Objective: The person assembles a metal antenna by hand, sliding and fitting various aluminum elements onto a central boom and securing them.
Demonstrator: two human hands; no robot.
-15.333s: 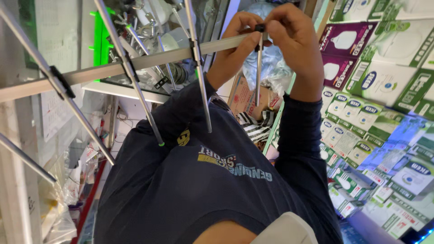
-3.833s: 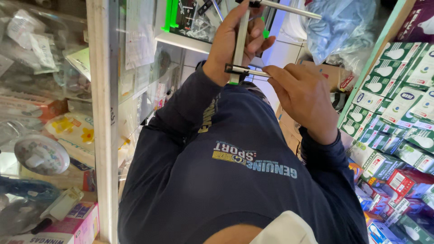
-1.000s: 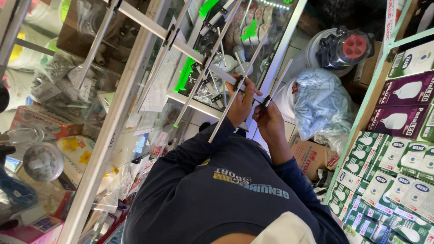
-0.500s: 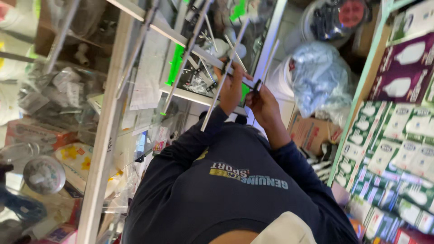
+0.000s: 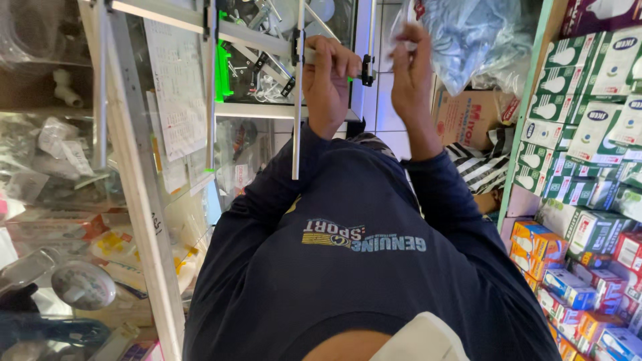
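Note:
I hold a bare aluminium antenna up in front of my chest. Its boom (image 5: pixel 257 39) runs across the upper left and carries thin cross rods (image 5: pixel 296 127) that hang downward. My left hand (image 5: pixel 329 75) is closed around the boom near its right end. A black clamp (image 5: pixel 366 67) with an upright rod sits just right of that hand. My right hand (image 5: pixel 411 67) is raised beside the clamp, fingers pointing up and blurred. A narrow gap shows between it and the clamp. I wear a dark blue sweatshirt (image 5: pixel 361 267).
A glass display cabinet with an aluminium frame (image 5: pixel 144 200) stands at my left, packed with small goods and a round dial (image 5: pixel 83 284). Shelves of stacked lamp boxes (image 5: pixel 588 140) line the right. A cardboard box (image 5: pixel 468 113) and a plastic bag (image 5: pixel 468 37) are ahead.
The antenna has swung so its rods now hang straight down instead of slanting. My hands have risen in the view. My right hand has drawn slightly away from the clamp.

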